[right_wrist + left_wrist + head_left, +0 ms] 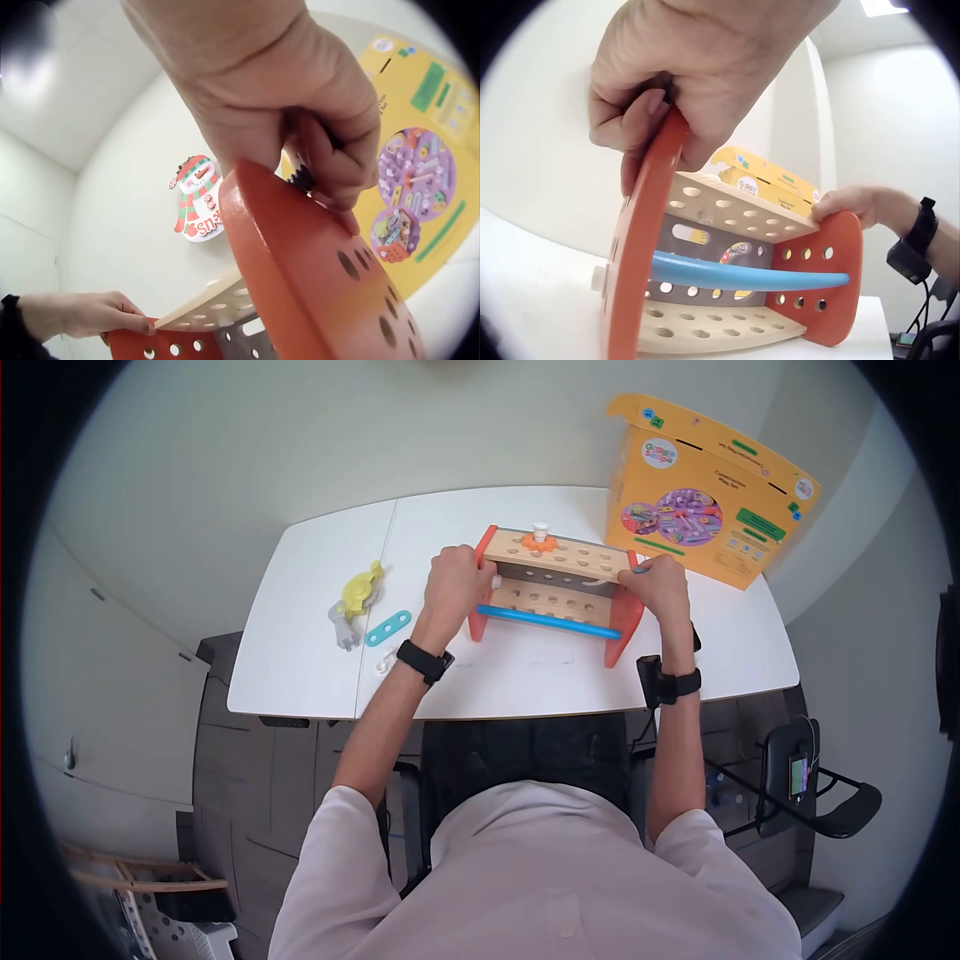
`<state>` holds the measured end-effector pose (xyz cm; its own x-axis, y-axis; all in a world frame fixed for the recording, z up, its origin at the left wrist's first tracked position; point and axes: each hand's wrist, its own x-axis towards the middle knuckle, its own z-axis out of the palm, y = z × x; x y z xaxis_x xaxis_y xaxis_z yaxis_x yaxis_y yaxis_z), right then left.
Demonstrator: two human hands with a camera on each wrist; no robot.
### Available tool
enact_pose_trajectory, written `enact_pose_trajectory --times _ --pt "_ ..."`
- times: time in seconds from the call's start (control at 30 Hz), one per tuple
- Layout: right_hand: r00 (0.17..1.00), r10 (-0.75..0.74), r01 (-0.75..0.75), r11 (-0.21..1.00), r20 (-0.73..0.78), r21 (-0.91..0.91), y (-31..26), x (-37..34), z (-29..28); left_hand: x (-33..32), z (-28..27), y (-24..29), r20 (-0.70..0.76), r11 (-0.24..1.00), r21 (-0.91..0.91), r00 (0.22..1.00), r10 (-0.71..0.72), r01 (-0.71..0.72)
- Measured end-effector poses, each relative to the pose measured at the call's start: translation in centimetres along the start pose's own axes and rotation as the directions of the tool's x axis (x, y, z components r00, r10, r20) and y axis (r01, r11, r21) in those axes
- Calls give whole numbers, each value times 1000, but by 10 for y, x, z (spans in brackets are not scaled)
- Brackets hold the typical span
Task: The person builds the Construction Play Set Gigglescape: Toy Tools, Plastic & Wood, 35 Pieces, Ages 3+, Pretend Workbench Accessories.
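A toy workbench with perforated wooden shelves [560,555], red end panels [625,615] and a blue rod [548,622] stands on the white table. The left hand [457,588] grips the top of its left end panel; in the left wrist view that hand [686,71] curls its fingers around the red panel [646,247]. At the other end, the right hand [658,588] holds the top of the right panel, and in the right wrist view its fingers curl over the red edge, beside a dark ridged piece [301,178]. An orange gear [539,543] with a white knob [541,530] sits on the top shelf.
Left of the workbench lie a yellow-green piece [360,592], a grey piece [343,624], a teal strip with holes [388,628] and a small white piece [385,662]. A yellow box [700,495] stands at the back right of the table [300,660].
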<state>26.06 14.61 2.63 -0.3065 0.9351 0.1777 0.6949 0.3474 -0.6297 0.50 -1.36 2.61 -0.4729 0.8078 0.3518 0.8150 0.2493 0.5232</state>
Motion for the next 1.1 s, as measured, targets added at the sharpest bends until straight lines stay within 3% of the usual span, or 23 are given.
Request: enact_pose_trajectory --times 0.1,0.27,0.3,0.33,0.37,0.4,0.47,0.5,0.6,0.63,0.67,0.7,0.73,0.83,0.87,0.9,0.93,0.97,1.0,1.03,1.1 --pt "1000 -7 7 999 -1 -50 -5 3 -2 9 2 1 51 999 13 998 -39 39" --pt "1000 8 -9 981 -1 -193 -21 -4 -3 4 1 -2 -27 998 55 1000 -4 6" --pt "978 -143 110 973 -153 -204 -25 -14 3 2 -4 -3 -30 998 59 1000 -7 9" --pt "975 -152 118 972 -160 -201 -30 -13 12 2 -8 -3 47 998 3 997 -67 67" --pt "943 -267 216 945 -200 -244 -36 -7 23 4 -13 -1 120 991 -51 986 -115 122" --pt "896 -376 303 907 -237 -292 -41 -1 31 4 -16 3 101 993 -54 990 -101 107" --pt "883 -416 351 893 -217 -282 -57 0 39 -11 -18 7 -105 996 36 992 -73 77" --pt "871 -438 387 891 -222 -238 -65 2 41 -16 -16 10 -105 997 36 992 -71 75" --pt "849 -472 440 881 -238 -176 -70 12 47 -28 -3 17 -244 970 -137 956 165 -202" --pt "841 -479 454 877 -251 -155 -69 16 50 -30 6 13 -248 971 -140 956 154 -193" --pt "838 -489 463 872 -243 -158 -68 21 52 -29 19 7 -246 906 -151 903 352 -394" --pt "868 -421 425 904 -264 -44 -67 25 54 -28 31 2 -246 800 -161 809 534 -578" --pt "897 -345 377 924 -274 69 -66 27 55 -28 38 4 -250 804 -166 813 526 -571" --pt "928 -304 319 947 -216 38 -59 26 58 -26 58 14 -163 793 -346 865 475 -501" --pt "928 -305 319 947 -215 33 -58 25 60 -25 62 17 61 815 -533 950 306 -228" --pt "942 -279 305 943 -187 132 -58 23 62 -22 65 21 310 770 -633 938 157 81" --pt "954 -255 286 930 -156 231 -57 24 65 -20 67 24 309 768 -635 938 158 80" --pt "955 -253 283 931 -154 229 -52 27 70 -19 70 27 324 681 -715 938 126 156" --pt "903 -369 397 912 -219 101 -46 29 76 -19 71 29 343 581 -781 934 93 229" --pt "833 -486 496 868 -265 -33 -45 30 78 -17 74 27 347 579 -781 934 90 234" --pt "837 -480 477 875 -265 -79 -43 32 83 -11 80 22 429 572 -767 895 123 289"
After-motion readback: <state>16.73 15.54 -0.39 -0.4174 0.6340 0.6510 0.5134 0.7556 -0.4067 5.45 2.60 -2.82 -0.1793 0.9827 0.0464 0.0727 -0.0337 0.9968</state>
